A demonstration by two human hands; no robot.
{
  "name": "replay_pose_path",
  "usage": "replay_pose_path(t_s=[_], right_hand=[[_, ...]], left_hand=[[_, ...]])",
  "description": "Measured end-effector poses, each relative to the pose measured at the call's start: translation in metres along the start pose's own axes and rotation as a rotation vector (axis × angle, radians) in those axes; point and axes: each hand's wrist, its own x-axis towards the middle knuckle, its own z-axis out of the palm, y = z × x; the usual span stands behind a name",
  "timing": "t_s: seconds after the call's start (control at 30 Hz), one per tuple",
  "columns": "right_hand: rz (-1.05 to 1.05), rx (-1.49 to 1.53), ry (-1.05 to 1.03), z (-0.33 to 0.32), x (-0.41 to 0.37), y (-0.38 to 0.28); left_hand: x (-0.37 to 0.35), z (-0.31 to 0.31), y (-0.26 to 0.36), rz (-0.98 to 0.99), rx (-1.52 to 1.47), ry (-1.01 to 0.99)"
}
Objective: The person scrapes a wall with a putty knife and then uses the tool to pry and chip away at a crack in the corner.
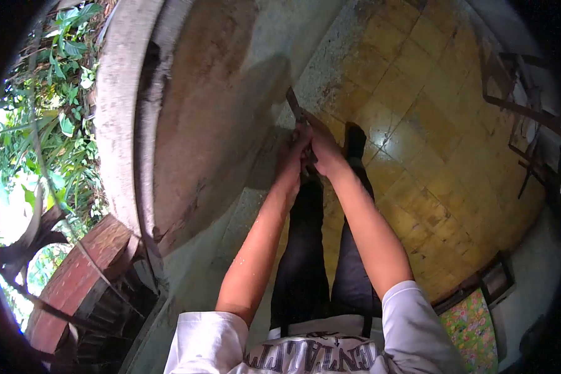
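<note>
My right hand (323, 146) is closed around a narrow, flat, dark tool (293, 103) that looks like a blade. The tool's tip points up and left, close to the foot of the wall. My left hand (290, 159) is pressed against the right one, its fingers also wrapped around the lower part of the tool. The exact kind of tool cannot be made out, and its handle is hidden in my hands. Just left of them rises a wall (199, 124) with a bare brown patch and my shadow on it. White specks stick to my left forearm.
Pale crumbs (330, 75) lie along the wall's foot on the yellow tiled floor (417, 143). A wooden frame (523, 112) stands at the right, and a flowered cloth (470, 330) at the lower right. A window opening with a red-brown sill (75, 280) is at the left.
</note>
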Motion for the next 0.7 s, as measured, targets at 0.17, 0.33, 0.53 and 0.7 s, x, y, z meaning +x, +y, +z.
replay_pose_path(t_s=[0.17, 0.33, 0.53, 0.7], right_hand=[[0.095, -0.017, 0.087, 0.004, 0.041, -0.021], [0.020, 0.096, -0.077, 0.008, 0.070, -0.041], [0.041, -0.061, -0.030, 0.023, 0.101, -0.064], [0.037, -0.062, 0.020, 0.022, 0.118, -0.074]], left_hand=[[0.044, 0.005, -0.002, 0.020, -0.145, -0.077], [0.065, 0.016, 0.013, -0.007, -0.243, -0.088], [0.086, 0.037, 0.057, 0.025, -0.385, -0.087], [0.096, 0.049, 0.074, -0.029, -0.363, -0.081]])
